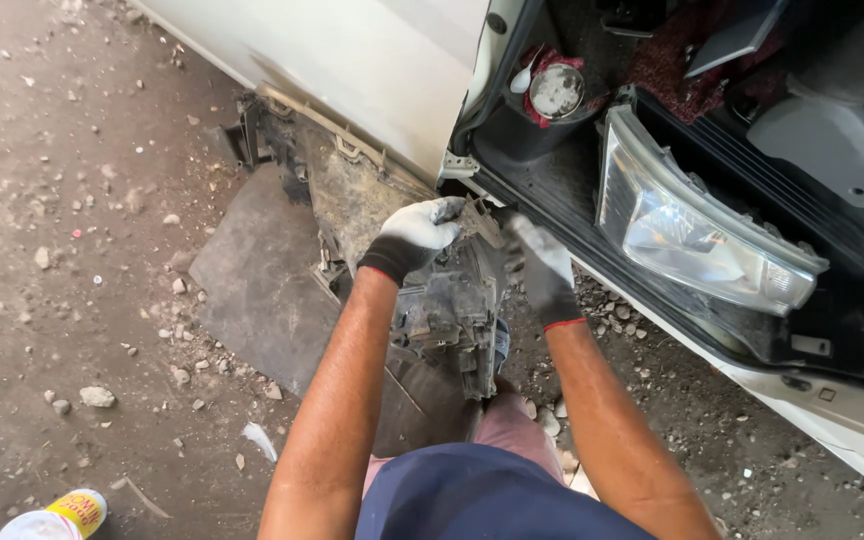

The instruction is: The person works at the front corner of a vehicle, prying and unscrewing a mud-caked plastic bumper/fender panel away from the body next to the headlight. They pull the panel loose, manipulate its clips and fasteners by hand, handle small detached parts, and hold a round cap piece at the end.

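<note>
A dirty black headlight housing (pixel 449 320) stands on end on the ground in front of me, its back toward me. My left hand (pixel 414 236), in a grey and black glove, grips the housing's top edge. My right hand (pixel 544 268), gloved the same way, holds the top right side, with fingers at a small bracket between the two hands. A second headlight (pixel 697 232) with a clear lens rests on the sill of the open white car door (pixel 372 60).
A muddy wheel-arch liner (pixel 352 180) and a flat dark mat (pixel 257 275) lie to the left of the housing. Loose stones cover the dirt ground. A yellow-labelled bottle (pixel 57 515) lies at the bottom left. The car floor and seat base are at the upper right.
</note>
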